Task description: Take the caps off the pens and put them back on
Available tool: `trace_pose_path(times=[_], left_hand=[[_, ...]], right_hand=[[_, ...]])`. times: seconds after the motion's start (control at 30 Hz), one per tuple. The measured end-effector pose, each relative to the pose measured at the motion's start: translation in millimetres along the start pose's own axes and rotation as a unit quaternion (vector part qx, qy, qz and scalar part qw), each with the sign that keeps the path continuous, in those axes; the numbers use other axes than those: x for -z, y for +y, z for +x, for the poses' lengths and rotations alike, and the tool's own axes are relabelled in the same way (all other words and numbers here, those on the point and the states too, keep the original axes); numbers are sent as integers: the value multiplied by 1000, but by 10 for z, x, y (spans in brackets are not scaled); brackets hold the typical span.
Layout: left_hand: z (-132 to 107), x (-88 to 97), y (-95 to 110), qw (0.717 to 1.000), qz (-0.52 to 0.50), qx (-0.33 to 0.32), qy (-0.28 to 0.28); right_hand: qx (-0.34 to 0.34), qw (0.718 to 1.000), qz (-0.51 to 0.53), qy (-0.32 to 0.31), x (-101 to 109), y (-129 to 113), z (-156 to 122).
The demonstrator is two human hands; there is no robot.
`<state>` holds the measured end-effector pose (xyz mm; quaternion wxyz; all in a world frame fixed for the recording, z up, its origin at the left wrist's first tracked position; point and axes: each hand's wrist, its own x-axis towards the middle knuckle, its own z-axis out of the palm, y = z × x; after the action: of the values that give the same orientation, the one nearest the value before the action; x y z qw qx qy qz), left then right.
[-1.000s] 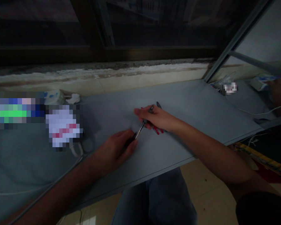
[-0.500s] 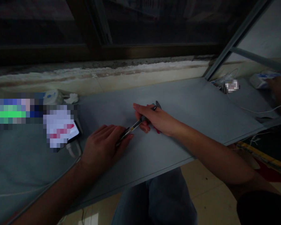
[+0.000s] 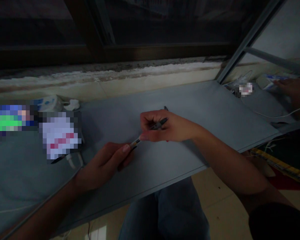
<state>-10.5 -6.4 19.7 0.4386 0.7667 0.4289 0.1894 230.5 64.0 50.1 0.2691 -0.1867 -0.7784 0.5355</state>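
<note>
a slim dark pen (image 3: 160, 125) held over the grey desk (image 3: 195, 100), slanting between both hands. left hand (image 3: 102, 165) curled narrow round the silver end; right hand (image 3: 165, 126) closed on the dark barrel, fingers wrapped round it. best to keep both grips snug, hands close together and the pen steady, barrel clear of the desk, with slow, even pressure from the fingertips rather than the wrists.
</note>
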Motion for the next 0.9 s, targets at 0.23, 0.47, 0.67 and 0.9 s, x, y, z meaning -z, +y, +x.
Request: trace_pose_path(times=[0.23, 0.47, 0.67, 0.9], left_hand=[[51, 12, -108, 991, 107, -44, 69], [92, 51, -143, 975, 188, -29, 117], [96, 48, -161, 973, 193, -16, 129], [88, 43, -193, 972, 193, -4, 134]], right_hand=[[-68, 995, 37, 61, 150, 87, 33], [-12, 993, 26, 110, 203, 218, 52], [-44, 992, 8, 119, 222, 284, 54], [-2, 990, -9, 139, 273, 347, 54]])
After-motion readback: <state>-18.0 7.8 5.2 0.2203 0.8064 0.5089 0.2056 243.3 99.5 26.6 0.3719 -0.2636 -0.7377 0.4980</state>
